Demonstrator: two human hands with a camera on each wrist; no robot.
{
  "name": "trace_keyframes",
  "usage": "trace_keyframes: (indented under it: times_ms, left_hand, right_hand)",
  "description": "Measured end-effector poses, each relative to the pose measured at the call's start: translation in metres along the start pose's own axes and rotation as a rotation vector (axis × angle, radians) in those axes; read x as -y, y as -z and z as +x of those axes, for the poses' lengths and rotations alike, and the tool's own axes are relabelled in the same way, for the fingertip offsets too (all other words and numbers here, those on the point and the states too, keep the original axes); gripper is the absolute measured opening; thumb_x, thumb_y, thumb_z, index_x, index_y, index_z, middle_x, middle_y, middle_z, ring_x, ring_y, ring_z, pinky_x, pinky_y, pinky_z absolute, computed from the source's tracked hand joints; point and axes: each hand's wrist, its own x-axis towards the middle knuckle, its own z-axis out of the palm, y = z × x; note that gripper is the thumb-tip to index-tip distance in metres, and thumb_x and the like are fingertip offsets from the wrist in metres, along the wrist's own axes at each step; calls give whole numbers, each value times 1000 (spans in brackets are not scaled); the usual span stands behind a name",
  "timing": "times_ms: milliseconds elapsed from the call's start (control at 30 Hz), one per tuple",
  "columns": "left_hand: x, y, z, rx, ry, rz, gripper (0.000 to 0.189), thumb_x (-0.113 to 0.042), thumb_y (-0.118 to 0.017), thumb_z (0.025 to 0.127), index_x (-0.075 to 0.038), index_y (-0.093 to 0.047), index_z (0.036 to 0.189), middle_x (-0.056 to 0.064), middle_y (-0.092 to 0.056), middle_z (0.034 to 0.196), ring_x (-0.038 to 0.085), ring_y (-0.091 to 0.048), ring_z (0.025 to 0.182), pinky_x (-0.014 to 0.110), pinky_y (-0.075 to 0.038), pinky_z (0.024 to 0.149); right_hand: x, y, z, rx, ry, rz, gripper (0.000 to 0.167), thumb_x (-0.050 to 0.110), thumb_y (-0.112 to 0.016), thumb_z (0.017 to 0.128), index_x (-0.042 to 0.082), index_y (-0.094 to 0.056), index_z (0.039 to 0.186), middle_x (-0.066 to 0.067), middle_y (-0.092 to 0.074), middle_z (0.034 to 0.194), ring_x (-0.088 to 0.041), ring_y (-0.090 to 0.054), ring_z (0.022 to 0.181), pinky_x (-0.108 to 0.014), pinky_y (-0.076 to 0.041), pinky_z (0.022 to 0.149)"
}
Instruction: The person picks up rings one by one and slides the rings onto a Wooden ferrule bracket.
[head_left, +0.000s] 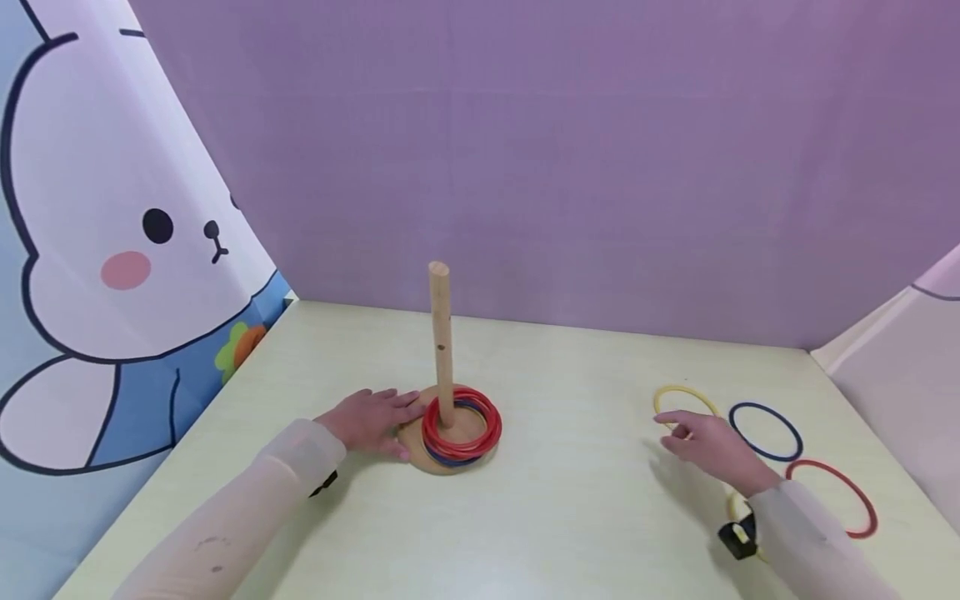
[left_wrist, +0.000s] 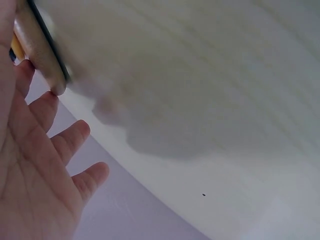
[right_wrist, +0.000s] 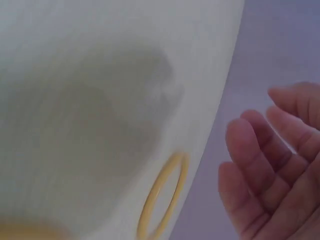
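My left hand lies at the left edge of a round wooden base, fingers spread and touching it. From the base rises an upright wooden peg, circled at its foot by a stack of rings, red on top with blue and yellow below. In the left wrist view, fingertips meet the base's edge. Over to the right, my right hand hovers above the table beside a yellow ring, its fingers loosely bent around nothing. That yellow ring lies apart from the hand in the right wrist view.
Right of the right hand lie a blue ring and a red ring. Another yellow ring is partly hidden under the right wrist. A purple backdrop closes off the pale table's far edge; a printed cloth hangs left.
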Motion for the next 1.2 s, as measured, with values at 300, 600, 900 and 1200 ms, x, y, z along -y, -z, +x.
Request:
trace_keyframes:
  times_ms: [300, 600, 900, 1200]
  left_hand:
    - [5, -3, 0, -8, -14, -61, 84, -64, -59, 82, -19, -36, 149, 12, -34, 152, 46, -36, 131, 61, -32, 102]
    - [-1, 2, -4, -6, -10, -72, 82, -58, -62, 83, -13, -40, 147, 14, -35, 151, 46, -37, 131, 61, -31, 102]
    - [1, -2, -4, 12, 5, -63, 80, -56, -63, 84, -14, -39, 147, 13, -33, 153, 44, -37, 132, 62, -31, 102]
    - [3, -1, -2, 14, 2, -55, 81, -58, -62, 84, -15, -37, 148, 12, -32, 153, 46, -35, 133, 61, -32, 103]
  right_hand:
    - [-45, 29, -36, -35, -1, -109, 34, 9, -71, 84, -7, -64, 114, 2, -60, 80, -2, -55, 66, -24, -45, 57]
    - [-69, 41, -60, 20, -58, -100, 28, 14, -72, 85, -2, -68, 107, -7, -65, 98, 4, -51, 79, -24, -47, 66]
    - [-85, 34, -59, 26, -8, -176, 11, 9, -72, 82, 7, -73, 93, 9, -66, 92, 5, -51, 77, -23, -46, 66]
    - [-109, 26, -51, -35, 334, -170, 23, -10, -74, 68, 8, -72, 82, 25, -63, 85, 12, -53, 79, -14, -45, 61]
